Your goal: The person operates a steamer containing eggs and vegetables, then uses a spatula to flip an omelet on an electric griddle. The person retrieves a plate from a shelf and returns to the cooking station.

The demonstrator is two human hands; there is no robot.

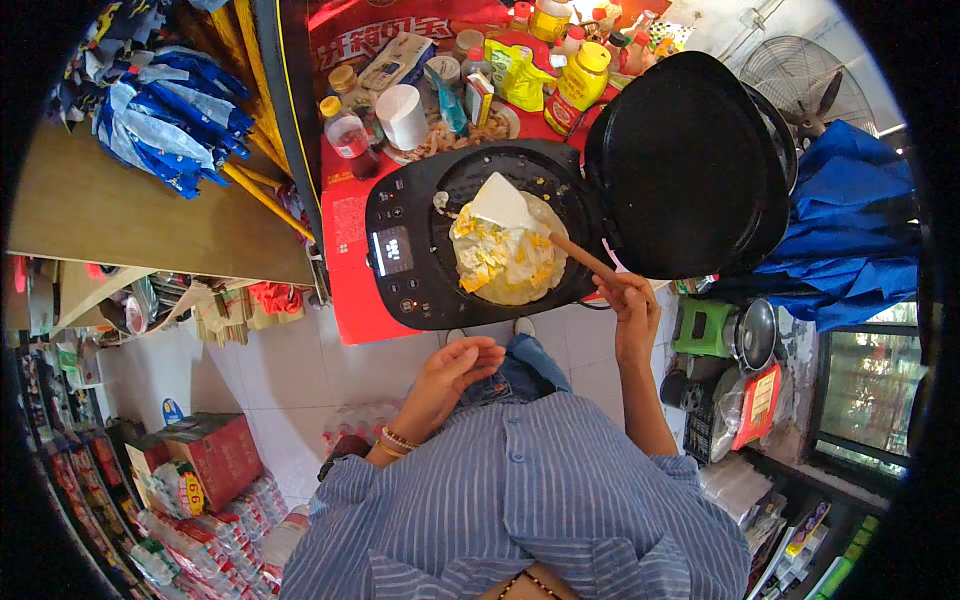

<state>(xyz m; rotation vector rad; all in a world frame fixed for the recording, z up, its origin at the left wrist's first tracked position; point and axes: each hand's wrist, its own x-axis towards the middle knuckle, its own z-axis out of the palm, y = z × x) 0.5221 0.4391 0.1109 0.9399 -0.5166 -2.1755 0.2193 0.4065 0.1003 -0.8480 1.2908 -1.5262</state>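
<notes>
A black electric griddle (390,202) lies on a red-covered table, its round black lid (690,165) raised at the right. On its plate is a pale flatbread topped with yellow egg (510,266). A spatula with a wooden handle (581,256) and a pale flat blade (499,201) reaches over the bread, the blade on its upper part. My right hand (634,307) grips the handle's end near the griddle's right edge. My left hand (461,366), with bracelets at the wrist, is held below the griddle's near edge, fingers slightly curled and holding nothing.
Behind the griddle stand a bottle of dark drink (349,139), a white paper roll (402,116), a yellow-capped bottle (577,86) and a plate of food pieces (499,127). Folded umbrellas (161,112) are at the left. A green stool (701,328) stands at the right.
</notes>
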